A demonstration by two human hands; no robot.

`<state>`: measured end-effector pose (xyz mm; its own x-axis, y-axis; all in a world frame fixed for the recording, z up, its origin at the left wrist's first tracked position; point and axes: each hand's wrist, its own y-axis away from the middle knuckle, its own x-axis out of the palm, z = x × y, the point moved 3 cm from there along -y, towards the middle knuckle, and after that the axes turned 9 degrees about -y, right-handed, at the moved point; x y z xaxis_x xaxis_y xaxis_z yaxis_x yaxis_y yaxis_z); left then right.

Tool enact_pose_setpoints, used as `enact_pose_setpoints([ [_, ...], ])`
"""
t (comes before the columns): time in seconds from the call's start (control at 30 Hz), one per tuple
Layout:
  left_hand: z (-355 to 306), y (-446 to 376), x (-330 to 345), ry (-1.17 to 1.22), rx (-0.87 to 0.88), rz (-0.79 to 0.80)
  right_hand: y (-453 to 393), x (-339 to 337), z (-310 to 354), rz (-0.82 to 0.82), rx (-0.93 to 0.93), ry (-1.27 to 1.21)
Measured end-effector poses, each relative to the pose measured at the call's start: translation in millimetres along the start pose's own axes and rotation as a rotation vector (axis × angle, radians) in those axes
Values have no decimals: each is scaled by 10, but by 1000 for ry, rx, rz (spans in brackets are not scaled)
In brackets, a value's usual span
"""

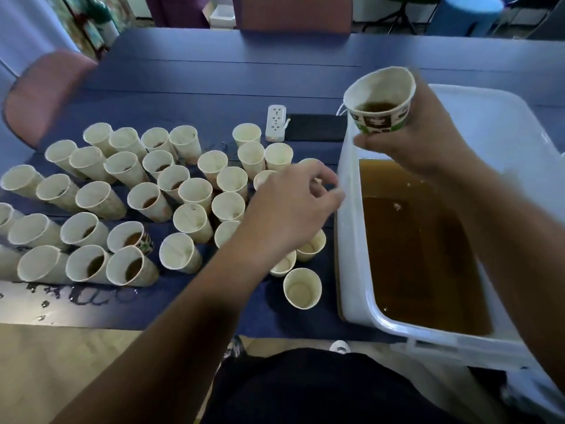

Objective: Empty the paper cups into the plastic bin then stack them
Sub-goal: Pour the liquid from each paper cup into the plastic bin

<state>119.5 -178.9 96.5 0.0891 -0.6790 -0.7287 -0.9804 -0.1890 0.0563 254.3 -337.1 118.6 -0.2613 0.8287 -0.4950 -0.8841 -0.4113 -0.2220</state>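
Head view, the only one given: at the upper right of the frame the right hand (406, 139) grips a paper cup (380, 101) by its lower wall, fingers curled round it, holding it above the far left rim of the plastic bin (351, 228). A little brown liquid shows in the cup's bottom, and the cup looks close to upright, tipped slightly toward the camera. The bin fills the right side of the frame and already holds a pool of brown liquid. The left hand (290, 206) hovers at centre frame over the nearest cups, fingers loosely curled and spread, holding nothing that can be seen. Many more cups (146, 194) stand across the left and centre of the blue worktop (214, 87), several with brown liquid in them, some looking empty; none appear stacked.

Judging from this, the emptying step is in hand. The next move calls for tipping the held cup over the bin's liquid, clear of the rim, while the left hand settles on another cup nearby.
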Motion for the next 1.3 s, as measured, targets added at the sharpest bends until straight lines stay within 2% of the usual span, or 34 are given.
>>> enact_pose_setpoints([
  [0.07, -39, 80, 152, -68, 47, 55, 60, -115, -143, 7, 23, 30],
  [0.2, -37, 150, 382, -205, 266, 191, 145, -257, -380, 34, 83, 80],
  [0.27, -11, 177, 453, -282, 304, 259, 177, -286, -476, 38, 108, 83],
  [0.4, 17, 223, 517, -377, 287, 320, 207, -328, -673, 46, 163, 108],
  [0.67, 13, 229, 510, -399, 264, 325, 280, -270, -897, 81, 288, 355],
  [1.3, 58, 225, 526, -361, 225, 348, 227, -189, -1098, 78, 139, 633],
])
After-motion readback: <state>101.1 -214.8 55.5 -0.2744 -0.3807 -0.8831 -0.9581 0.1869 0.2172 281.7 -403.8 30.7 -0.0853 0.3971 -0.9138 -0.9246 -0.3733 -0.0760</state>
